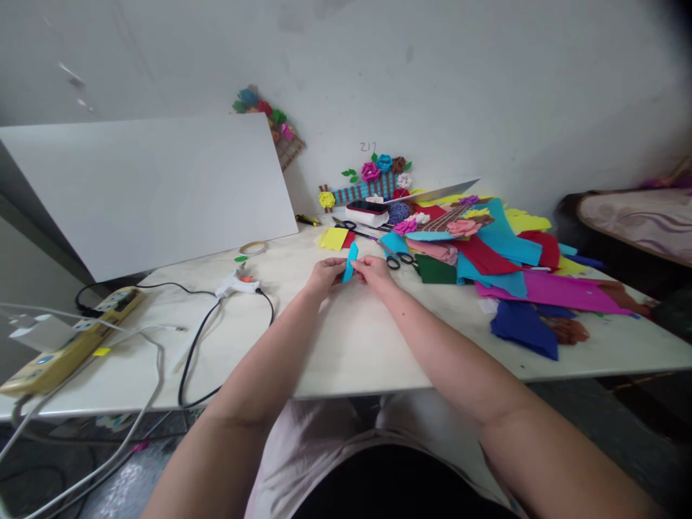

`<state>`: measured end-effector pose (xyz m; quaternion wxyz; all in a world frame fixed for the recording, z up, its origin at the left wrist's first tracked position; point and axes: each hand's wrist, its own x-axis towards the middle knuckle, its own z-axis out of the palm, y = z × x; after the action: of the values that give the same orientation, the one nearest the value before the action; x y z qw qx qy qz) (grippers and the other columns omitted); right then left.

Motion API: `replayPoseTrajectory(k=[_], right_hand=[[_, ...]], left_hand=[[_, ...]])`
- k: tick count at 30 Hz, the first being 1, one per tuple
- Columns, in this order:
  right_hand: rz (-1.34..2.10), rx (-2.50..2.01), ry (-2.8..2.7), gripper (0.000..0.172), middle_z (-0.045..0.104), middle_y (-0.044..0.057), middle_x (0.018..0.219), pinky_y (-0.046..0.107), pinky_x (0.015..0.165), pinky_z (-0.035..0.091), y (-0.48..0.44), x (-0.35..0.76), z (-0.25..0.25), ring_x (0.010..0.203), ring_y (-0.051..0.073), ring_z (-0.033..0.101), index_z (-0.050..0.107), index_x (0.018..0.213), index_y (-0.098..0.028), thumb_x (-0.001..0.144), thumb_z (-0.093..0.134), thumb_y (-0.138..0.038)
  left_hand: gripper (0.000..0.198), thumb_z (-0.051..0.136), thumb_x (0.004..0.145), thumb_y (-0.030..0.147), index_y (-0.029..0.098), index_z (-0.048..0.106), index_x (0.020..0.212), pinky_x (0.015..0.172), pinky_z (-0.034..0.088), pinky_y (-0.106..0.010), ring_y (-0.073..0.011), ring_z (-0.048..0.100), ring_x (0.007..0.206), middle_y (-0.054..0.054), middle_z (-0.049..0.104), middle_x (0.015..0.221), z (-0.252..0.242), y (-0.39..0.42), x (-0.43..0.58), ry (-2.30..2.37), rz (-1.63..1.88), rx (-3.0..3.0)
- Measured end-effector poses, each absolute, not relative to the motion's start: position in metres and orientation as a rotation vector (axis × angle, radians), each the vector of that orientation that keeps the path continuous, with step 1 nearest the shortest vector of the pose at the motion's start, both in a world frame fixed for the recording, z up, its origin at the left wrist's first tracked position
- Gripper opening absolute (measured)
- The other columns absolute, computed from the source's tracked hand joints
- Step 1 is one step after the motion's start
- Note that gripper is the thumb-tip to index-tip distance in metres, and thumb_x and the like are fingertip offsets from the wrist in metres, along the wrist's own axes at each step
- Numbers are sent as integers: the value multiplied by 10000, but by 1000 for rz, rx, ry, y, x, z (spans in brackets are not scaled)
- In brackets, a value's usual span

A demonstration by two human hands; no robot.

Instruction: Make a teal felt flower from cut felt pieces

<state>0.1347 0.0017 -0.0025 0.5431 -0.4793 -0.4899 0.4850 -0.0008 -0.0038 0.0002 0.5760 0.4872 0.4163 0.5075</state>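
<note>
Between my two hands, just above the white tabletop (351, 353), is a narrow light-blue strip (351, 261) that looks like crepe paper or felt. My left hand (327, 275) pinches its left side, and my right hand (372, 271) grips its right edge between thumb and fingers. The strip stands tilted, its upper end leaning to the right. Behind the hands lie yellow paper squares (333, 238) with a red piece (349, 239) beside them. A pair of scissors (393, 258) with dark handles rests just right of my right hand.
Coloured sheets (505, 245) and a flower-decorated piece (454, 222) pile up at right. At left are a white glue gun (238, 287) with a looping black cord, a tape roll (252, 248) and a yellow power strip (81, 342). A white board (156, 194) leans on the wall.
</note>
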Motion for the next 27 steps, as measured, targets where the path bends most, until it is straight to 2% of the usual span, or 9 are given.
replayPoseTrajectory(k=[13, 18, 27], right_hand=[[1147, -1159, -1167, 156, 472, -71, 373, 199, 364, 324, -1, 134, 1, 336, 65, 385, 538, 566, -168, 673, 641, -215], [1148, -1178, -1166, 149, 505, -63, 400, 196, 366, 334, -2, 134, 1, 341, 62, 390, 534, 582, -169, 687, 629, -218], [1135, -1167, -1166, 106, 531, -58, 446, 187, 377, 344, 0, 133, -2, 365, 61, 405, 540, 626, -171, 679, 625, -206]], left_hand=[[340, 777, 546, 302, 95, 694, 804, 649, 470, -254, -123, 592, 603, -52, 670, 678, 3, -6, 1, 989, 1196, 1115], [366, 767, 556, 335, 100, 688, 826, 621, 462, -253, -134, 603, 600, -58, 672, 680, 3, -6, 1, 1007, 1210, 1082], [432, 814, 518, 349, 100, 686, 847, 613, 453, -224, -101, 580, 590, -33, 660, 681, 4, -7, 0, 989, 1172, 1136]])
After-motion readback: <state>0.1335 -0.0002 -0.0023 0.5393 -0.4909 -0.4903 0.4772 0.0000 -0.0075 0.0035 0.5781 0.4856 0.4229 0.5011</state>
